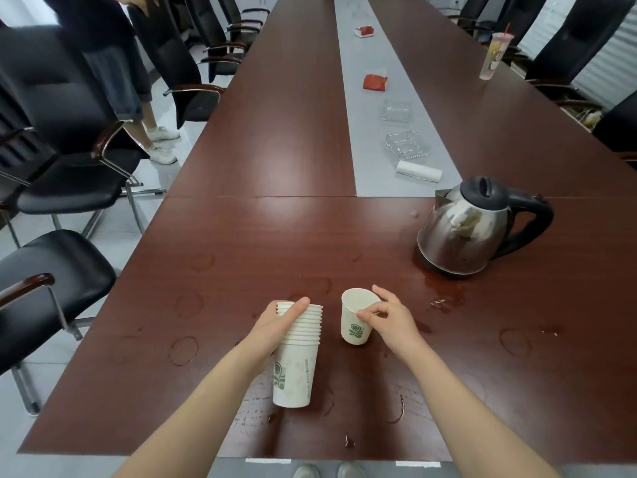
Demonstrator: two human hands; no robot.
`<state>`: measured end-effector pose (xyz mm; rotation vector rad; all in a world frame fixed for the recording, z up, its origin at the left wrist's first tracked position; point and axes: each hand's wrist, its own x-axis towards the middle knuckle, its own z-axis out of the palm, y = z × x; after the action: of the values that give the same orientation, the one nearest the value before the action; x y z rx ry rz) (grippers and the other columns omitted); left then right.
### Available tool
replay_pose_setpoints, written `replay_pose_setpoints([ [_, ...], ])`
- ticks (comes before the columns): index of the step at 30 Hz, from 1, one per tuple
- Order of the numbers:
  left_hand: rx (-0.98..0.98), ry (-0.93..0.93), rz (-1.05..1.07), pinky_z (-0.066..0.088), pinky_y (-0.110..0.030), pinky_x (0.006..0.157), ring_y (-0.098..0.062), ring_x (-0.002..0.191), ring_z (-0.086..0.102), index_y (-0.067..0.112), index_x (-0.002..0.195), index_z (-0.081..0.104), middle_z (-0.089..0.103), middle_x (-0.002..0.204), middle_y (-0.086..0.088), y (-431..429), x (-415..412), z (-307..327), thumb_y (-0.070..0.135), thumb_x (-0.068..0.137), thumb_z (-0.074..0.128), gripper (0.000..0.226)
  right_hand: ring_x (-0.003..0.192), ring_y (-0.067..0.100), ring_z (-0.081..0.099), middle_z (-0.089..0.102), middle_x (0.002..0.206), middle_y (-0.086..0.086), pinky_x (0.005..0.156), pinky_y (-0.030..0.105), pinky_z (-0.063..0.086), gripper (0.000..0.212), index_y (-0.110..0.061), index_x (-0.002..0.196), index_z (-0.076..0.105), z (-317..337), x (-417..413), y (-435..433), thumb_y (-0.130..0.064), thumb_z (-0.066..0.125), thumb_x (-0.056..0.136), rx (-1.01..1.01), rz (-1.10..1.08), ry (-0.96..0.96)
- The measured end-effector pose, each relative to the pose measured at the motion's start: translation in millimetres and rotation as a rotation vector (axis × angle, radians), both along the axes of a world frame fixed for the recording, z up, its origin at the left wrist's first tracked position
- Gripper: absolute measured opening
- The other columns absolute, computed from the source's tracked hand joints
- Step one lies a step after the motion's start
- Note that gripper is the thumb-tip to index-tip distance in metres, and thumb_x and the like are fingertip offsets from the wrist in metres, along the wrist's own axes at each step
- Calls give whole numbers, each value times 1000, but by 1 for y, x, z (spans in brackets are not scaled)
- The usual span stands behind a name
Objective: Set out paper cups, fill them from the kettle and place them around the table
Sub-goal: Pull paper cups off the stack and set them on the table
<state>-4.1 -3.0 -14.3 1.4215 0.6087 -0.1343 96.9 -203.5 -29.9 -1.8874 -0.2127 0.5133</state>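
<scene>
My left hand [279,322] was wrapped around the stack of paper cups [298,357], with the fingers curled over the upper rims. It held the stack a little tilted, near the close edge of the table [241,253]. My right hand [389,319] pinched the rim of a single cup [355,326] between thumb and forefinger. This cup was just beside the stack, and I could not say for sure if its bottom touched the wood. Such a cup is very light and thin and it crushes easily, so I judged a soft pinch at the rolled rim, its stiffest part, to be right. The wood was wet in spots, so an empty cup might slide. The kettle [462,232] stood well apart on my right, heavy I think, and best taken by its black handle.
</scene>
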Motion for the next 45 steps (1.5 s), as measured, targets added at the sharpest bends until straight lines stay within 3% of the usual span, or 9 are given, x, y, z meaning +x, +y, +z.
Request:
replay_pose_setpoints([
  [6,32,-42,-51,50,-28,65,-18,73,61,6,93,58,62,79,-8,-1,-4,-1,55,75,65,52,129,10,40,41,145,-8,95,18,32,13,-13,69,71,-11,-3,-9,-3,74,77,83,32,72],
  [9,28,-44,-39,50,-28,65,-18,75,61,2,100,58,62,83,-9,-3,-5,-3,57,74,66,62,100,-2,49,44,142,-9,79,13,36,21,-20,70,71,-9,-3,-13,0,75,75,91,60,53],
  [13,41,-15,-40,51,-32,70,-21,80,63,1,104,57,64,89,-11,-1,-6,-12,65,68,69,75,75,-9,36,45,139,-12,84,25,35,27,-23,73,71,-13,-5,-16,3,76,72,75,102,53],
  [17,47,40,-17,56,-36,79,-26,96,68,7,117,58,68,109,-15,-1,-6,-21,74,58,73,90,104,3,50,44,142,-10,98,31,35,31,-25,77,70,-11,-7,-19,4,76,71,32,142,37],
  [20,48,48,-8,56,-36,78,-26,97,69,9,116,59,69,109,-15,-5,-5,-22,74,57,73,89,126,8,42,42,144,-7,102,24,31,32,-26,79,68,-7,-9,-20,4,75,72,-4,161,-3],
  [24,41,34,-27,54,-33,73,-24,90,69,5,114,58,69,103,-13,-10,-4,-16,71,61,73,86,125,1,36,40,146,-5,97,13,23,34,-27,85,65,-1,-10,-19,3,75,72,-39,184,-14],
  [33,13,-20,-102,52,-35,76,-22,80,65,9,87,61,67,82,-8,-23,-2,16,50,83,65,41,119,6,51,55,132,-8,103,26,36,16,-27,85,72,31,-4,-3,-12,71,82,190,40,72],
  [41,-43,6,-78,55,-38,87,-25,96,69,7,112,65,72,103,-11,-27,2,35,63,68,70,72,99,10,63,71,106,-5,96,32,45,11,-16,89,75,72,-2,31,-14,65,86,243,358,265],
  [45,-85,-8,-66,56,-31,82,-22,96,69,7,113,65,72,105,-11,-23,0,40,53,80,57,56,98,17,64,71,103,9,101,37,46,11,-9,92,74,69,-6,38,-9,65,86,255,407,293],
])
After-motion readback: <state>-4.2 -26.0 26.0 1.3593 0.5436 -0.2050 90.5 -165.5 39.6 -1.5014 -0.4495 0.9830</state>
